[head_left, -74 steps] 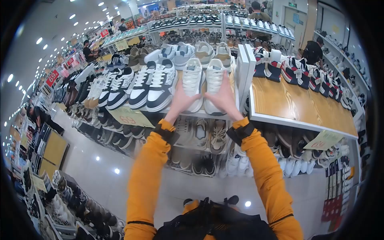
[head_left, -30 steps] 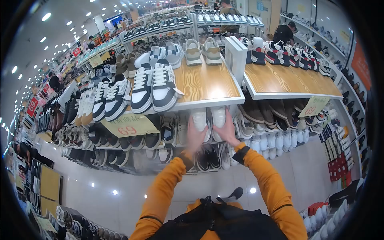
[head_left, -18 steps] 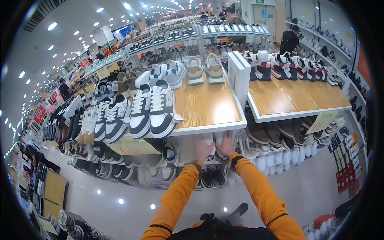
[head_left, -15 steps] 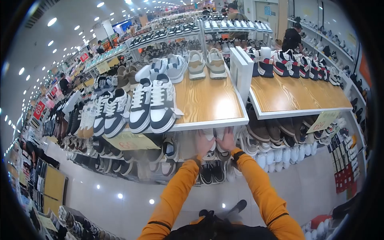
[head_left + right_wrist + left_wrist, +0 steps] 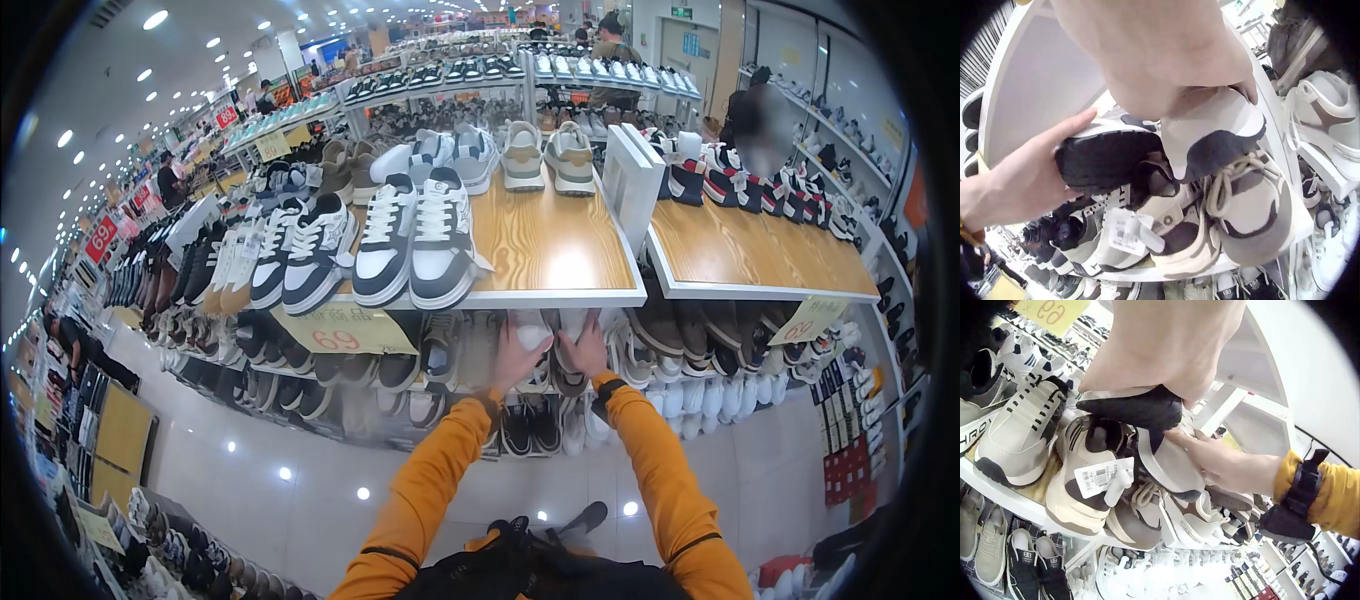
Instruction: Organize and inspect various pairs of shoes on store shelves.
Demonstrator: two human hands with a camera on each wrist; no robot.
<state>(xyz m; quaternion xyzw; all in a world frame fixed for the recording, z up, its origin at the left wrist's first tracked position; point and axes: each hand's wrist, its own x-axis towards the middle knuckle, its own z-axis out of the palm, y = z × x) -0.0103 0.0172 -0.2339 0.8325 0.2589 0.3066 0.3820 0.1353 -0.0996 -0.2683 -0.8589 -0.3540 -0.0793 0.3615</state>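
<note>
Low at the front of the display, under the top board, my left hand (image 5: 518, 364) grips a white sneaker (image 5: 531, 332). Close beside it, my right hand (image 5: 586, 350) grips the other light sneaker (image 5: 572, 324). Seen in the left wrist view, the left hand's sneaker (image 5: 1132, 411) turns its dark underside to the camera. The right wrist view shows the right hand's sneaker (image 5: 1216, 128), pale above a dark sole. Both sneakers are held over a packed row of shoes, including a beige sneaker with a white tag (image 5: 1127, 232).
Above the hands juts the wooden top board (image 5: 545, 250) with its white front edge. Black-and-white sneakers (image 5: 415, 240) stand on its left, grey-beige sneakers (image 5: 545, 158) at its back. A yellow price sign (image 5: 345, 333) hangs left; a white divider (image 5: 632, 185) rises right.
Both hands have brought the white sneakers from the top board down to the shelf beneath it. Bare wood shows where the pair stood. Lately the hands have shifted only slightly.
</note>
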